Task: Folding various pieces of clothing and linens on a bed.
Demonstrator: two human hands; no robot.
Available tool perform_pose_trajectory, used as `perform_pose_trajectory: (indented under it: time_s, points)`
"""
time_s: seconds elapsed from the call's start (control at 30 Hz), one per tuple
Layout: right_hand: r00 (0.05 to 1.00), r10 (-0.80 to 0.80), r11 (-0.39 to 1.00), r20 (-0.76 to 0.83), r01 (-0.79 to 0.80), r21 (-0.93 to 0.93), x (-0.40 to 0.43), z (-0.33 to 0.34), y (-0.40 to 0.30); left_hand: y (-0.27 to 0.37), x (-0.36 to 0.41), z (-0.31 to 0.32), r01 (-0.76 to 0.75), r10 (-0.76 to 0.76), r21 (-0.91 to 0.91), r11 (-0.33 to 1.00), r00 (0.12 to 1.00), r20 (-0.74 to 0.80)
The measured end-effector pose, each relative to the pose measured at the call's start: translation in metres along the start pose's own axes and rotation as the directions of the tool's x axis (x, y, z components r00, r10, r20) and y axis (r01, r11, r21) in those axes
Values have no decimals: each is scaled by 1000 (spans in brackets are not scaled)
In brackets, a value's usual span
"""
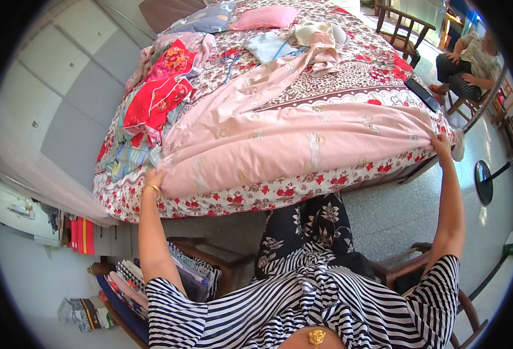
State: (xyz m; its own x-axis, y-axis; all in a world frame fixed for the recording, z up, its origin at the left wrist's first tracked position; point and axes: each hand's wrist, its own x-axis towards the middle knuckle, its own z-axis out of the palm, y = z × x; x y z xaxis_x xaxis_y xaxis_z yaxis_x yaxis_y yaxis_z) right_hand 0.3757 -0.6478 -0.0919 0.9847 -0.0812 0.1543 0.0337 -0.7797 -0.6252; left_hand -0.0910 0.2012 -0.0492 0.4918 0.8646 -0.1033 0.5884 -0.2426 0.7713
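A long pink printed cloth (282, 148) stretches along the near edge of a bed with a red-flowered cover (243, 198). My left hand (154, 179), with a gold bangle at the wrist, grips its left end. At the opposite end, my right hand (442, 143) pinches a bunched corner. The near part of the cloth is pulled fairly taut between both hands, with shallow folds. A narrower stretch of it runs up the bed towards a pile of pale garments (317, 35). Close by on the left lies a red garment (156, 109) with bright patterned panels.
Beyond are a pink pillow (265, 18), a grey pillow (206, 17) and a light blue cloth (267, 47). A dark oblong object (422, 94) lies at the bed's right edge. Folded fabrics (125, 283) rest low left. A seated person (470, 65) is at the far right, near a wooden chair (402, 32).
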Motion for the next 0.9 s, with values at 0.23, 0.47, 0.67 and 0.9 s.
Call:
perform_pose_trajectory:
  time_s: [0.23, 0.47, 0.67, 0.9]
  points:
    - [952, 180, 802, 246, -287, 525, -30, -9, -5, -13, -73, 3, -40, 53, -299, 954, 998, 37]
    - [828, 263, 775, 495, -487, 403, -41, -13, -14, 0, -94, 9, -57, 52, 36, 998, 993, 110]
    - [966, 88, 399, 243, -258, 880, -22, -13, 5, 3, -87, 12, -66, 24, -604, 794, 997, -78]
    - [829, 214, 411, 517, -556, 722, -55, -12, -1, 2, -119, 23, 334, -289, -564, 755, 942, 171]
